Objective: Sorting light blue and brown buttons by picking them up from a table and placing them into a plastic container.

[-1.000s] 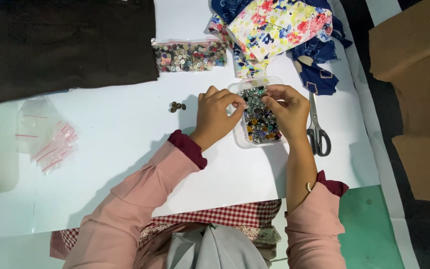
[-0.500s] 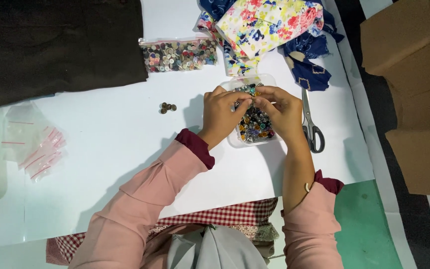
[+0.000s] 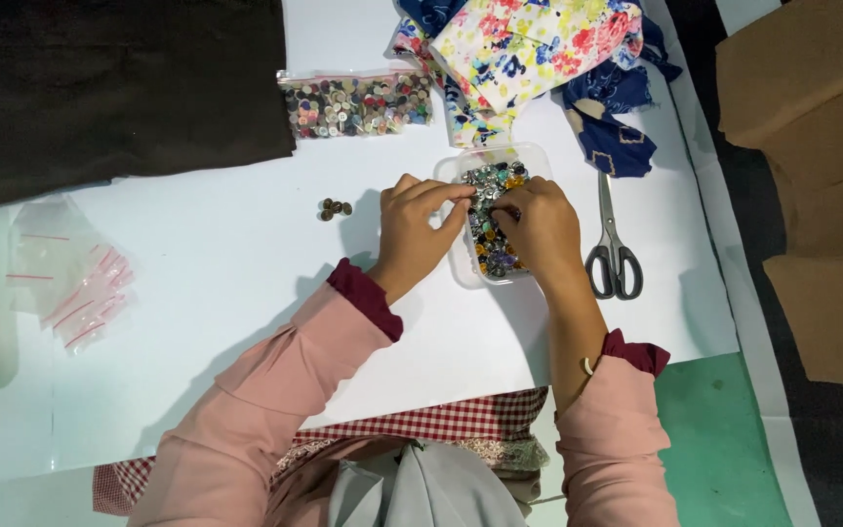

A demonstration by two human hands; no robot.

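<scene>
A clear plastic tray (image 3: 457, 168) full of mixed buttons (image 3: 493, 180) sits on the white table (image 3: 226, 283). My left hand (image 3: 420, 224) rests at the tray's left edge with its fingertips reaching in over the buttons. My right hand (image 3: 540, 226) lies over the tray's middle, fingers curled down among the buttons. Whether either hand pinches a button is hidden by the fingers. Three small dark buttons (image 3: 334, 208) lie loose on the table left of my left hand.
A clear bag of buttons (image 3: 355, 103) lies behind the tray. Floral and blue fabric (image 3: 539, 49) is piled at the back. Scissors (image 3: 614, 244) lie right of the tray. Dark cloth (image 3: 109, 88) covers the back left; small plastic bags (image 3: 65, 273) lie left. Cardboard boxes (image 3: 812, 146) stand at right.
Both hands have stayed over the tray, fingers shifting slightly among the buttons. The camera view has drifted, so everything sits a little lower and further left in frame.
</scene>
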